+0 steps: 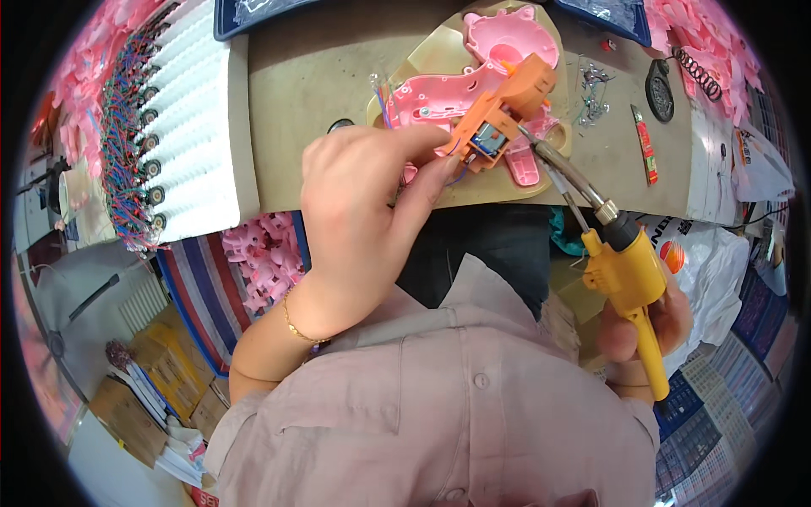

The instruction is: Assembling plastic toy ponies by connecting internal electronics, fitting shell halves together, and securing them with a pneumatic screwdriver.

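My left hand [355,203] pinches an orange plastic housing [528,89] between thumb and fingers, above the table's near edge. A small blue-and-silver part [488,141] sits inside it, and a thin blue wire shows by my fingertips. My right hand [673,317] is wrapped round a yellow soldering gun [625,275]. Its metal tip points up and left, right at the housing's side; whether it touches, I cannot tell. Behind the housing, pink plastic shell halves [448,97] lie in a beige fixture [435,51], partly covered by the housing.
On the left stands a white ridged rack [198,127] with wired round parts. Blue trays [266,13] line the back. To the right lie loose small metal parts [594,93], a red-and-green tube [644,144], a black oval part [659,89] and a coil [697,72]. Pink pieces [266,253] fill a container below left.
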Motion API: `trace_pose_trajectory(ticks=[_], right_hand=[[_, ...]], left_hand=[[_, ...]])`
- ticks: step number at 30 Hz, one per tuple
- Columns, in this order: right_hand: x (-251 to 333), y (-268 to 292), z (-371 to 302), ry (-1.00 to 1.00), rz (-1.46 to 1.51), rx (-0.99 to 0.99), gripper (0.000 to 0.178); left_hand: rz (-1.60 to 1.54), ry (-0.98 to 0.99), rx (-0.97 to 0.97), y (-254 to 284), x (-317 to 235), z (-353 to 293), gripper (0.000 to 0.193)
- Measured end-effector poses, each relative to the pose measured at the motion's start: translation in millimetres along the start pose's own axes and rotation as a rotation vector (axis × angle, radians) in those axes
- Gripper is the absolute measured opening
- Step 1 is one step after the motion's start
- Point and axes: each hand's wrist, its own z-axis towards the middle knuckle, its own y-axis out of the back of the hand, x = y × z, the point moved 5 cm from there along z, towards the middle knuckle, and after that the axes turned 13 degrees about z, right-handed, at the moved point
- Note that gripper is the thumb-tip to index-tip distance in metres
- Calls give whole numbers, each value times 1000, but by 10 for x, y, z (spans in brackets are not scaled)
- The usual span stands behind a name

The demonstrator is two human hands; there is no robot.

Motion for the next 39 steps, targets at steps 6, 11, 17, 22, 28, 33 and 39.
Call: trace_pose_trajectory(ticks=[6,11,17,22,28,33,39], right_hand=[[64,-196,296,240,64,42,63],[65,-259,358,221,137,84,57],[57,-254,371,196,81,127,57],[63,-270,478,176,196,112,59],[24,-239,405,-409,554,-82,60],[22,-261,366,-804,784,-208,63],[-69,-90,174,-1196,617,-157,67]], left_hand=[[23,-52,109,-54,-62,100,9],[46,-63,86,-52,-82,104,9],[100,-106,87,-27,-125,139,9],[116,-106,101,-23,-137,145,9],[120,-107,107,-29,-140,159,9],[132,-96,118,-27,-110,156,10],[281,-265,36,236,-251,262,16]])
